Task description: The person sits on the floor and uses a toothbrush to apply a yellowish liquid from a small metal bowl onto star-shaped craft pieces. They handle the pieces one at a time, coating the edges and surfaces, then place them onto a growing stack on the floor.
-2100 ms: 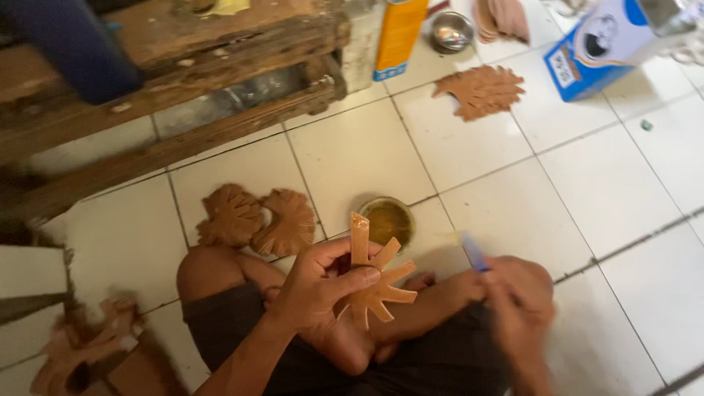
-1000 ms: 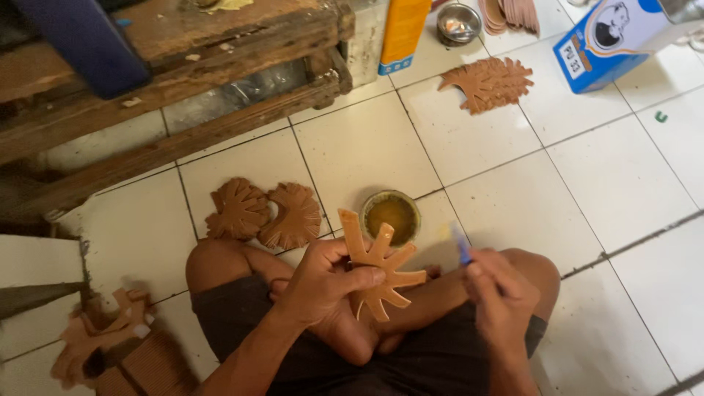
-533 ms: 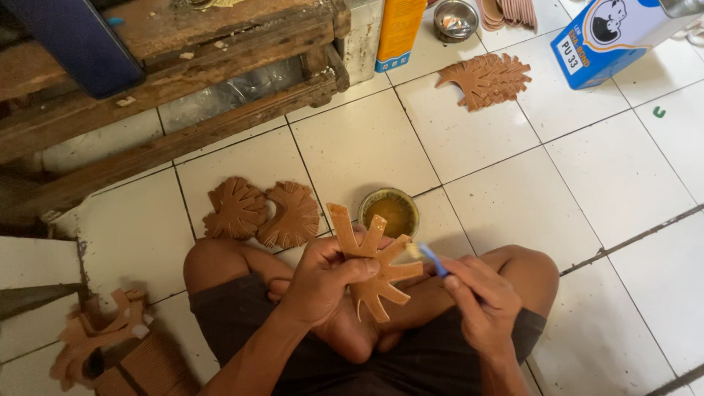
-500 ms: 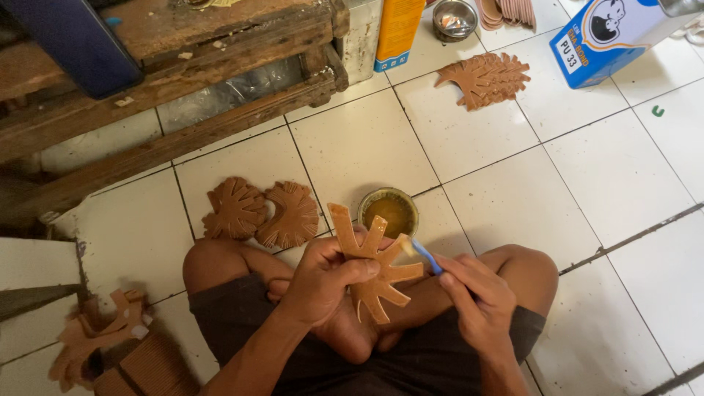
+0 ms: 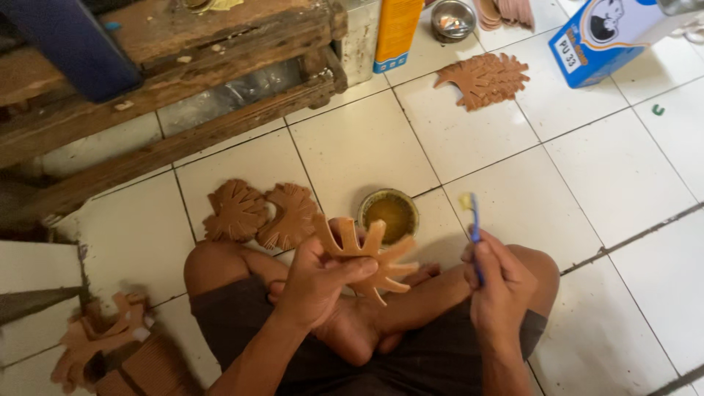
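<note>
White tiled floor (image 5: 352, 139) carries a small glue bowl (image 5: 389, 213); a blue-white box (image 5: 601, 40) stands far behind it. Left hand (image 5: 319, 282) clamps a leaf-shaped cutout (image 5: 367, 257) just before the bowl; right hand (image 5: 499, 282) grips a brush (image 5: 473, 227).

You are sitting on the floor of a small handicraft workshop, likely a home one. White floor tiles (image 5: 352, 139) serve as your workbench: brown leaf-shaped cutouts (image 5: 264, 214) lie on them in small groups, another (image 5: 484, 77) farther off. A round tin of yellowish glue (image 5: 389, 214) sits near your knees, with a rough wooden pallet (image 5: 183, 81), a metal bowl (image 5: 452, 18) and a blue carton (image 5: 609, 40) just beyond.
</note>
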`<state>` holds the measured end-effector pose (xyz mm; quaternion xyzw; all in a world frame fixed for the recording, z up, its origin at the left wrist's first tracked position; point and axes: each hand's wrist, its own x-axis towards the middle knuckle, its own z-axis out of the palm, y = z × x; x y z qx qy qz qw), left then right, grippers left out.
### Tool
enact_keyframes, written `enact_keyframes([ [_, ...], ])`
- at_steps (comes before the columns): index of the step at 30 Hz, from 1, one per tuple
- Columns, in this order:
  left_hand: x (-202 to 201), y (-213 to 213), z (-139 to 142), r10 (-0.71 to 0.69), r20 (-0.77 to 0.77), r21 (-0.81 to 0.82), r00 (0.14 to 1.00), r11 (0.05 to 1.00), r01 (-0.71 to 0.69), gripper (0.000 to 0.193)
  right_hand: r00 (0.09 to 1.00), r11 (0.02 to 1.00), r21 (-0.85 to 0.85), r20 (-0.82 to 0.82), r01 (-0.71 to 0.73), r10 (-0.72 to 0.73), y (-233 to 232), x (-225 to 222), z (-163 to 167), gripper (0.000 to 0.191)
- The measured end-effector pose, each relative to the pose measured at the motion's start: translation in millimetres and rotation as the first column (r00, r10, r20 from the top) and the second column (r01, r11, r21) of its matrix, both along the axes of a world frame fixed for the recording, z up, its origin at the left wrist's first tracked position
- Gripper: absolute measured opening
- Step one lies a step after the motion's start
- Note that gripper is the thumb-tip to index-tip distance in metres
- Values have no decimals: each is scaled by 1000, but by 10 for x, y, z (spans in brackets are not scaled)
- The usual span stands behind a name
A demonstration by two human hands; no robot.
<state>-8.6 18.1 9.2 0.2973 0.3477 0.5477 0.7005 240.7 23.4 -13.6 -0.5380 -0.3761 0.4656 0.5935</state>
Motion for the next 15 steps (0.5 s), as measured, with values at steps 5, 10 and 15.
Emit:
enact_keyframes([
  [5, 68, -5, 40, 43, -13, -3, 999, 999, -43, 28, 959, 966, 177, 243, -189, 143, -198, 27, 48, 22],
  [10, 158, -6, 81, 53, 65, 38, 996, 998, -56, 32, 853, 935, 175, 487, -308, 189, -201, -87, 164, 24],
  [15, 164, -24, 57, 94, 130, 14, 987, 995, -96, 26, 913, 948, 207, 379, -242, 151, -193, -164, 178, 21],
])
